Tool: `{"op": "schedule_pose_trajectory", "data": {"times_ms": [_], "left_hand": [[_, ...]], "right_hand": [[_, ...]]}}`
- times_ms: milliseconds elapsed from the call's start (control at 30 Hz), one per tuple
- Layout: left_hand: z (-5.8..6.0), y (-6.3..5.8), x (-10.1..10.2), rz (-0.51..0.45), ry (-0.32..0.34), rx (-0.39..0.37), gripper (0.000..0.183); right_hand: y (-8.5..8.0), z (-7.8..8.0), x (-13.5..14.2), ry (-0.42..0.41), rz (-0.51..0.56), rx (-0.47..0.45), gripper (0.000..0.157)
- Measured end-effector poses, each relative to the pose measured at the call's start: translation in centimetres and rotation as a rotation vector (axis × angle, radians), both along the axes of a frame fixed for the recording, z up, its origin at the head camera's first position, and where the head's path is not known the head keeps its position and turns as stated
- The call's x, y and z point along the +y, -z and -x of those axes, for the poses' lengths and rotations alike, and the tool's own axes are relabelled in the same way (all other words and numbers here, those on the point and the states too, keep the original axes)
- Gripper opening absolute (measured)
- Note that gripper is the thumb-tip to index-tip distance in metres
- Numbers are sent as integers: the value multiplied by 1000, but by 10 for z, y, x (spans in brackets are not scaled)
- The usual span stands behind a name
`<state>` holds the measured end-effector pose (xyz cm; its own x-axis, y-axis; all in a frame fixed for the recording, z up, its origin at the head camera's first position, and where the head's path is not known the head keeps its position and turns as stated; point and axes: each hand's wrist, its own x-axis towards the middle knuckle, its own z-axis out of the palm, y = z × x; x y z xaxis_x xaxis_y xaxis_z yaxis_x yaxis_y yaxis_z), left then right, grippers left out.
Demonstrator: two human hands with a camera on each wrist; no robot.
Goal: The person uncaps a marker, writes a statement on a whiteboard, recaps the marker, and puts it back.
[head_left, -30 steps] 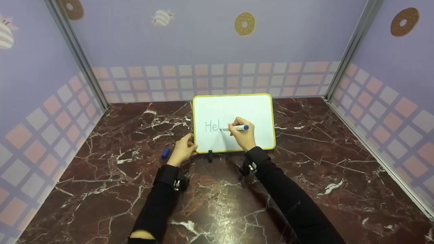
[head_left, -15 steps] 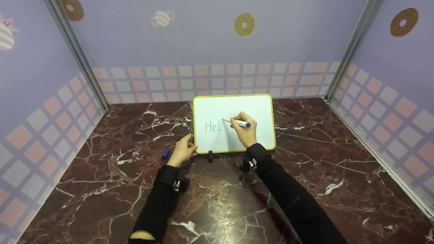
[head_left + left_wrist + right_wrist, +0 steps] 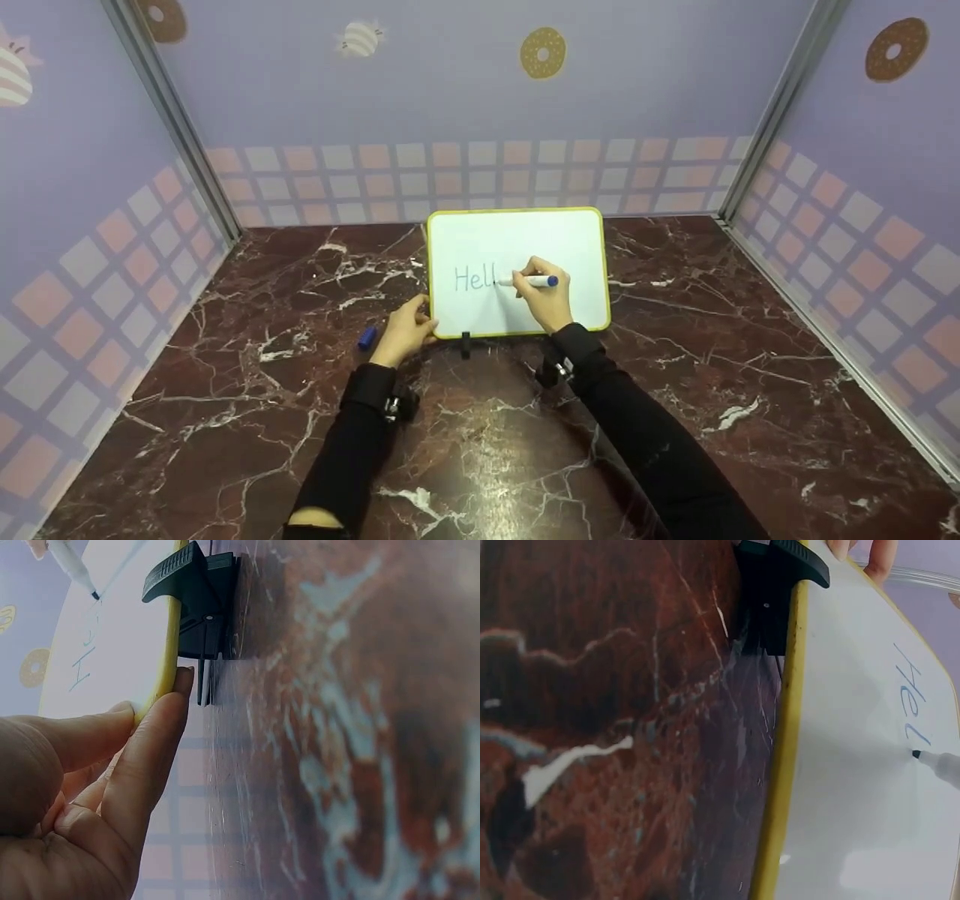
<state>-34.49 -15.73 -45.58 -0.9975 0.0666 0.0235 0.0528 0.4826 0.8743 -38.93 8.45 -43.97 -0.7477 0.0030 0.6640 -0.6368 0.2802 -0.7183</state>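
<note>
A small whiteboard with a yellow frame stands propped up, bearing the blue letters "Hell". My right hand pinches a white marker with a blue end, its dark tip at the foot of the last stroke. In the right wrist view the marker tip meets the board below the writing. At the board's lower left corner, my left hand grips the yellow edge between thumb and fingers. The left wrist view shows the thumb on the front face and a finger behind.
A black stand clip holds the board's bottom edge near my left hand. The blue marker cap lies on the dark red marble table left of the board. Patterned walls enclose the back and both sides.
My right hand lifted the marker to the top of a new stroke, then drew it down, adding a second "l" after "Hel". My left hand stays at the board's corner.
</note>
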Motion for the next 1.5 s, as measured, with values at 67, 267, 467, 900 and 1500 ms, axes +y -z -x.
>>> {"op": "schedule_pose_trajectory", "data": {"times_ms": [67, 267, 467, 900, 1500], "left_hand": [[0, 0, 0, 2, -1, 1, 50], [0, 0, 0, 14, -2, 3, 49], [1, 1, 0, 16, -12, 13, 45], [3, 2, -1, 25, -22, 27, 41], [2, 2, 0, 20, -9, 23, 45]], "right_hand": [[0, -1, 2, -1, -6, -2, 26], [-11, -14, 3, 18, 23, 39, 24], [-27, -29, 2, 67, 19, 83, 20], [-25, -29, 2, 73, 12, 74, 20], [-25, -27, -6, 59, 62, 32, 21]]}}
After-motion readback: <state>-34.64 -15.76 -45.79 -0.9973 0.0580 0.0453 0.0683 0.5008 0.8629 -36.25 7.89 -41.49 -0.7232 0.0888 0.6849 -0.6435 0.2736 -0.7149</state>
